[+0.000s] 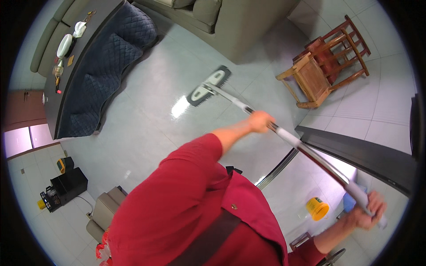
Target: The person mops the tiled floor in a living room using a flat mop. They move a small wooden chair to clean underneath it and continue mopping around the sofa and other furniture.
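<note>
A flat-head floor mop (217, 77) rests its grey-fringed, white-plated head on the shiny tiled floor (149, 109). Its long metal and white pole runs from the head down to the lower right. My left hand (261, 121) is closed around the pole's middle part. Near the pole's far end, my right hand (369, 211) grips the white handle section, slightly blurred. Beside the mop head, a bright light reflection shows on the tiles.
A long dark table (100, 16) draped with a navy quilted cover (100, 83) stands at left, and a sofa (246, 26) at top. Wooden stools (316, 79) are at right. A door track (279, 168) crosses the floor near a yellow bucket (317, 208). A black cabinet (70, 186) stands lower left.
</note>
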Tool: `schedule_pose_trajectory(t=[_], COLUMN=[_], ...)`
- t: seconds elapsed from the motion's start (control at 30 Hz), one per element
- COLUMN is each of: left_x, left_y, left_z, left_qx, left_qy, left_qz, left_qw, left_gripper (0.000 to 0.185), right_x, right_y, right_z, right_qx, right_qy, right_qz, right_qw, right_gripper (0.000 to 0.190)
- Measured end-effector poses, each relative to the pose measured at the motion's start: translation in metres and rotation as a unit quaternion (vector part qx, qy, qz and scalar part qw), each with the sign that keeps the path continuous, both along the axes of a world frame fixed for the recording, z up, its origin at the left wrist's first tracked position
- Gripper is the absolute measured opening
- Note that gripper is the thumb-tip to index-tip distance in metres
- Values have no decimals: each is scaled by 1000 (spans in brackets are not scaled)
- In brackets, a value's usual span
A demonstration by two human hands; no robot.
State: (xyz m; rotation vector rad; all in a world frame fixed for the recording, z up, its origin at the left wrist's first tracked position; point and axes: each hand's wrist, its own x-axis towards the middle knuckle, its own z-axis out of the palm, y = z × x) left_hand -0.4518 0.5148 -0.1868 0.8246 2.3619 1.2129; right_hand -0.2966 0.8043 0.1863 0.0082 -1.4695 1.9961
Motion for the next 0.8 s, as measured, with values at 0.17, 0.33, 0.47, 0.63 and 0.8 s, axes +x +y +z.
schedule_pose_trajectory(t=[0.17, 0.33, 0.47, 0.63, 0.8], left_x=[-46, -41, -45, -1, -10], left_y=[-161, -263, -271, -268, -181], left_z=[-36, -62, -56, -6, 128], left_qx=[-59, -177, -178, -101, 87], left_qy=[80, 176, 102, -3, 84], left_qz=[178, 274, 315, 334, 290], left_qw=[979, 929, 927, 937, 949], left_gripper=[7, 7, 15, 36, 37], right_x=[-120, -166, -170, -189, -204], right_y=[-148, -238, -242, -255, -246], right_z=[-65, -83, -60, -16, -11], right_qx=[-52, -70, -119, -91, -124], right_qy=[17, 19, -2, -38, -26], right_qz=[166, 233, 287, 353, 344], right_qw=[985, 970, 950, 931, 931], right_gripper=[19, 17, 19, 21, 23])
